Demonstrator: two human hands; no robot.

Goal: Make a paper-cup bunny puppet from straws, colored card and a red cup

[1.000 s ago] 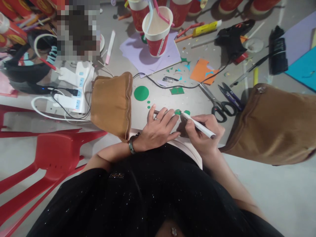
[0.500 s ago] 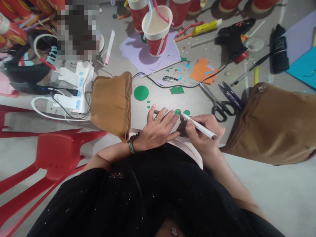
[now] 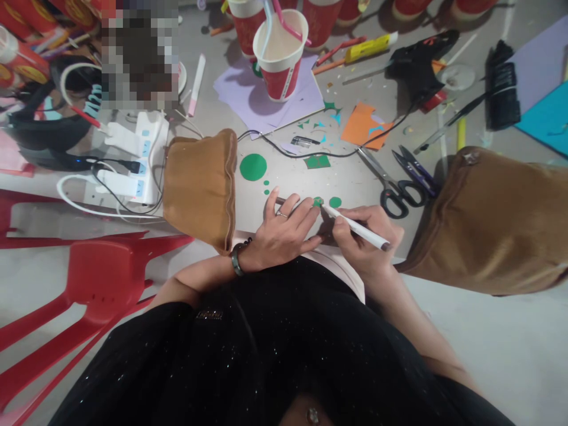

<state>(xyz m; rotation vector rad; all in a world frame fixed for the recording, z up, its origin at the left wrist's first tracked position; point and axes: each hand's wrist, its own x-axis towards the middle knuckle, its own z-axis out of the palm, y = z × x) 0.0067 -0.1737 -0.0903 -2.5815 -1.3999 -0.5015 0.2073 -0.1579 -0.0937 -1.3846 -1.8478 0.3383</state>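
My right hand (image 3: 370, 236) is closed around a white marker (image 3: 359, 228), its tip at a small green paper piece (image 3: 318, 202). The fingertips of my left hand (image 3: 284, 234) press on that piece, while a dark, thin stick-like thing (image 3: 280, 201) lies under its fingers, partly hidden. Just right of the marked piece is another small green circle (image 3: 335, 202). A large green circle (image 3: 253, 167) and two tiny green dots lie to the left. Farther back rests a green offcut (image 3: 317, 161).
Black-handled scissors (image 3: 390, 183) and a brown cloth bag (image 3: 497, 225) are at the right. A brown pouch (image 3: 199, 189) and power strip (image 3: 145, 157) stand left. Behind are paper cups (image 3: 283, 80), orange paper (image 3: 364, 125) and a black cable (image 3: 306, 155).
The marker tip has shifted slightly left on the small green piece. My left hand has stayed nearly still.
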